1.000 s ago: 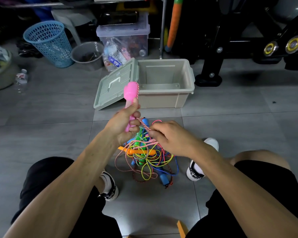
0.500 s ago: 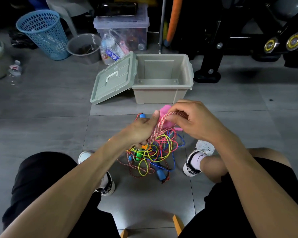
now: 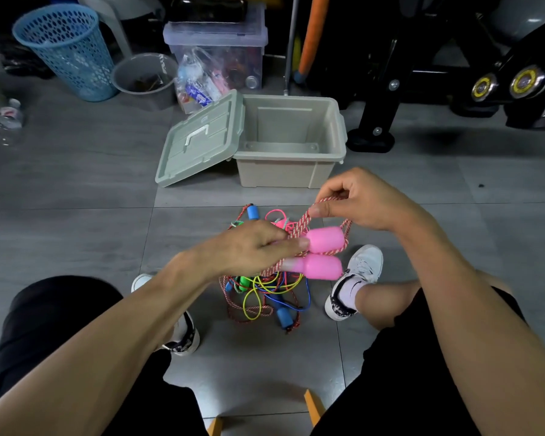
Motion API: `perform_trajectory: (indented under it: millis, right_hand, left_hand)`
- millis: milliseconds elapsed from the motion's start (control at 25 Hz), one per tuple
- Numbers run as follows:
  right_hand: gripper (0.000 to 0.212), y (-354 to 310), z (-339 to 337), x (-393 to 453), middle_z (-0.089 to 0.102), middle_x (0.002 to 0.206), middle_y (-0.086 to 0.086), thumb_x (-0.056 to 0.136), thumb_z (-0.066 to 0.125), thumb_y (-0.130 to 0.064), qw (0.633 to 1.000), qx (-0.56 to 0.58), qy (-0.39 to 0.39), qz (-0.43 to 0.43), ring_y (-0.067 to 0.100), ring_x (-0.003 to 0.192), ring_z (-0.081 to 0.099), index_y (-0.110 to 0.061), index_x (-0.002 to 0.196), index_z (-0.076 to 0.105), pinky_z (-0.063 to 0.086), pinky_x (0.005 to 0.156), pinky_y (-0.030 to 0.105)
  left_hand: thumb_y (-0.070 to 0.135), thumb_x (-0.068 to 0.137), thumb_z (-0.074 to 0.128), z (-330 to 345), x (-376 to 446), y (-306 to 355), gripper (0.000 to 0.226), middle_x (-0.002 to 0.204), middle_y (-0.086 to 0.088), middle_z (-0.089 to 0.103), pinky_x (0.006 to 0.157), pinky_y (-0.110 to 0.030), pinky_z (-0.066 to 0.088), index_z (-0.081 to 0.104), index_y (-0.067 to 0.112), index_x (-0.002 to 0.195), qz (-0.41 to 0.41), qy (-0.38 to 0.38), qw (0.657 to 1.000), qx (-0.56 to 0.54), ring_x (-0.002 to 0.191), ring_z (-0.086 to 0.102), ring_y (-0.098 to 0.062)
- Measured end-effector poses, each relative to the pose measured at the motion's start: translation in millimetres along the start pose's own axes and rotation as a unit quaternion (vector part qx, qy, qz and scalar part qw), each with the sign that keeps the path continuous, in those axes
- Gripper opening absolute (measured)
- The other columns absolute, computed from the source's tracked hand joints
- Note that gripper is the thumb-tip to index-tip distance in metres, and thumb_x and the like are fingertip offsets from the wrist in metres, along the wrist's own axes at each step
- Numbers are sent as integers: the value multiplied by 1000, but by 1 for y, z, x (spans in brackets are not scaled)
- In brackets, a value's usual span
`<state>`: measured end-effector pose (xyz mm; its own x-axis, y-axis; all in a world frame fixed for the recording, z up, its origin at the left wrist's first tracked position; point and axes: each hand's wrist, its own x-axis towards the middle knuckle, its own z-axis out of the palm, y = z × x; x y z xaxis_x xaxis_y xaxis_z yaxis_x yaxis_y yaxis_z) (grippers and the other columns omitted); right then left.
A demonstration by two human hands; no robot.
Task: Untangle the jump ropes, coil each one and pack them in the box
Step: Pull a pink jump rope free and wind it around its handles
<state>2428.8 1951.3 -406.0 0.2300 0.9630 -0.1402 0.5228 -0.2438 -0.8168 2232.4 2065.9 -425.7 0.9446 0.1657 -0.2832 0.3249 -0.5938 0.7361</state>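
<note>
Left hand (image 3: 246, 247) grips 2 pink handles (image 3: 323, 253) side by side, bulb ends pointing right, fingers curled round their narrow ends along with strands of the red-white braided rope (image 3: 302, 223). Right hand (image 3: 364, 199) pinches a loop of that same rope between thumb and fingers, raised above the handles; the rope drapes from the pinch down around the handles. Below the hands, on the grey tile floor (image 3: 76, 190), sits the tangled pile of jump ropes (image 3: 265, 294): yellow, blue, red and pink cords, blue and green handles mixed in. Beige box (image 3: 337, 133) stands open beyond the pile, nothing visible inside, its grey-green lid (image 3: 199, 140) leaning against the left side. Blue basket (image 3: 66, 48) far left.
</note>
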Motion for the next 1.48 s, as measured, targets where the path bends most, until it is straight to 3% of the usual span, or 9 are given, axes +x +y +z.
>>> perform_trajectory:
  millis: [200, 400, 560, 680, 880, 1160, 1280, 1400, 1480]
  right_hand:
    - [15, 23, -6, 3, 60, 57, -14, 76, 70, -40, 994, 105, 31, 29, -2, 56, 48, -25, 76, 73, 37, 56, 13]
    - [23, 36, 6, 5, 52, 57, -11, 81, 68, -50, 991, 112, 60, 38, 3, 56, 44, -29, 75, 76, 34, 54, 17]
    - [21, 29, 21, 10, 60, 58, -15, 92, 65, -32, 997, 46, 59, 18, -4, 55, 49, -35, 72, 71, 39, 55, 16]
    - [20, 20, 46, 10, 64, 64, -5, 94, 63, -30, 1000, -15, -6, 21, 10, 60, 51, -31, 76, 70, 44, 60, 32]
    - [28, -9, 76, 7, 63, 72, 9, 97, 56, -33, 987, -147, -59, -31, 24, 66, 55, -11, 88, 70, 47, 66, 40]
    - [32, -39, 58, -13, 56, 71, 14, 99, 49, -23, 978, -170, -75, -92, 30, 72, 50, -1, 77, 57, 43, 73, 47]
    - [33, -47, 62, -16, 53, 73, 10, 99, 46, -23, 971, -199, -91, -93, 29, 74, 49, -4, 73, 52, 44, 73, 49]
    - [31, -52, 67, -17, 50, 71, 10, 98, 47, -19, 966, -206, -118, -107, 32, 74, 48, -4, 70, 48, 44, 73, 51]
    - [30, -53, 65, -18, 50, 69, 13, 96, 48, -16, 966, -201, -118, -111, 33, 72, 47, -3, 69, 47, 43, 71, 52]
  left_hand:
    - [46, 92, 57, -22, -10, -9, 49, 54, -4, 38, 40, -20, 27, 53, 5, 65, 40, 14, 967, -251, 44, 34, -15]
    - [45, 83, 56, -23, -5, -18, 38, 46, -8, 50, 33, -12, 27, 63, 10, 69, 32, 98, 890, -444, 28, 35, -15]
    - [50, 88, 55, -19, 9, -24, 39, 52, -9, 49, 33, -13, 23, 56, 12, 82, -66, 261, 806, -527, 28, 32, -14]
    - [50, 86, 61, -19, 16, -29, 32, 53, -10, 50, 36, -14, 23, 54, 20, 81, -139, 401, 775, -468, 30, 34, -16]
    - [55, 84, 60, -17, 20, -38, 45, 41, 2, 44, 35, -14, 26, 59, 25, 51, -220, 432, 804, -344, 32, 40, -16]
    - [62, 84, 53, -15, 23, -40, 63, 34, -1, 47, 38, -22, 37, 46, 9, 50, -226, 385, 882, -148, 32, 47, -16]
    - [61, 81, 59, -12, 30, -36, 60, 44, -9, 49, 36, -20, 31, 52, 6, 56, -268, 381, 859, -216, 32, 40, -20]
    - [58, 74, 67, -18, 32, -36, 52, 63, -16, 56, 40, -18, 26, 58, 7, 70, -316, 367, 785, -385, 33, 35, -17]
    - [59, 70, 69, -19, 32, -37, 51, 61, -14, 55, 40, -18, 26, 55, 11, 64, -316, 367, 779, -400, 33, 35, -17]
